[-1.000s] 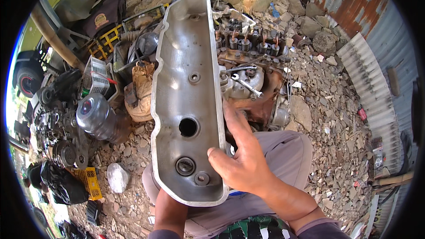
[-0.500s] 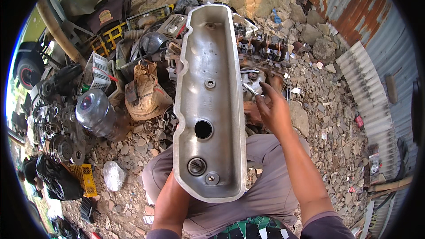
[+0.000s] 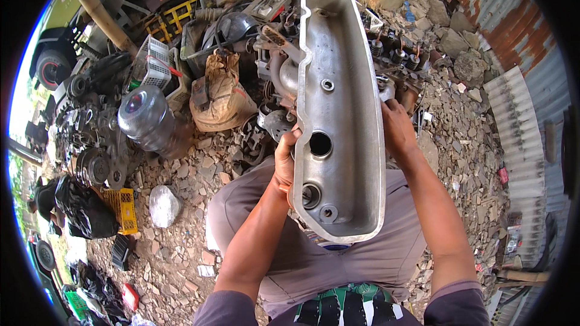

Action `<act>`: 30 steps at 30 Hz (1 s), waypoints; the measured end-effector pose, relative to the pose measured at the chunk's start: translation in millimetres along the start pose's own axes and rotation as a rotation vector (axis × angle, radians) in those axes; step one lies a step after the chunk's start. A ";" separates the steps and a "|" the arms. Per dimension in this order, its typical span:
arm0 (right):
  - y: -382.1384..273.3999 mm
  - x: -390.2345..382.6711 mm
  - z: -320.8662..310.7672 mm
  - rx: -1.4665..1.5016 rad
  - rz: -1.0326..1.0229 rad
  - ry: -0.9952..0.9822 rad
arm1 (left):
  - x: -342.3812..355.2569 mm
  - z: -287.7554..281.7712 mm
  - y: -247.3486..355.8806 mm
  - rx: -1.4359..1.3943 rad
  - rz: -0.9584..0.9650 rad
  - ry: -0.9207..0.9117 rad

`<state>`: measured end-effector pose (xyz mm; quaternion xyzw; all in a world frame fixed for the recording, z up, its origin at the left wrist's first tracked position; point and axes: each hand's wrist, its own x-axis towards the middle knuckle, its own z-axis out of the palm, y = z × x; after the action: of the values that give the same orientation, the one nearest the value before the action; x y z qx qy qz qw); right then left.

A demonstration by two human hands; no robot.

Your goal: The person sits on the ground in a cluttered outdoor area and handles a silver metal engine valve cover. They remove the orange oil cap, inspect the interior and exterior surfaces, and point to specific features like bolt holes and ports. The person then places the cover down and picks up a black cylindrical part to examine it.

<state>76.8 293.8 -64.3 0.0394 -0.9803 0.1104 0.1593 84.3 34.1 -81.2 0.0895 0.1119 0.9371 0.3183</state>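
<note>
A long metal valve cover (image 3: 347,115) stands tilted over my lap, its hollow inner face turned toward me. My left hand (image 3: 287,156) is closed round its left edge, with the thumb showing and the other fingers hidden behind. Along the opposite edge, my right hand (image 3: 397,128) is curled against the cover, its fingertips out of sight. Beyond the cover lies an engine's cylinder head with valve springs (image 3: 399,55), partly covered by it. A curved manifold pipe (image 3: 284,75) shows to the left of the cover.
Stony rubble covers the ground. A brown paper sack (image 3: 221,99), a clear plastic jug (image 3: 144,115) and a white crate (image 3: 152,63) stand to the left, near piled engine parts (image 3: 90,157). A yellow crate (image 3: 128,210) lies nearer. Corrugated sheets (image 3: 516,139) line the right side.
The valve cover has shifted right in view and tilted. My left hand now shows on its left edge. My right hand has moved from beside a wrench to the cover's right edge.
</note>
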 end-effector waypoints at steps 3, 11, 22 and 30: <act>-6.6 7.3 -14.1 0.037 0.130 0.048 | -1.7 11.3 -2.4 0.031 -0.014 0.087; -73.1 -33.0 -135.0 0.794 0.473 0.364 | 0.8 10.1 -13.2 -0.035 0.006 0.169; -137.5 -83.1 -164.6 0.192 -0.056 -0.078 | 4.9 21.5 -35.6 0.007 -0.028 0.058; -145.2 -89.6 -126.4 0.182 0.120 -0.034 | 20.5 -16.3 -72.6 -0.067 0.100 0.213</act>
<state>216.3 185.3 53.5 -0.0032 -0.9694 0.2074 0.1314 106.3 100.3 -114.3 -0.0157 0.1091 0.9593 0.2601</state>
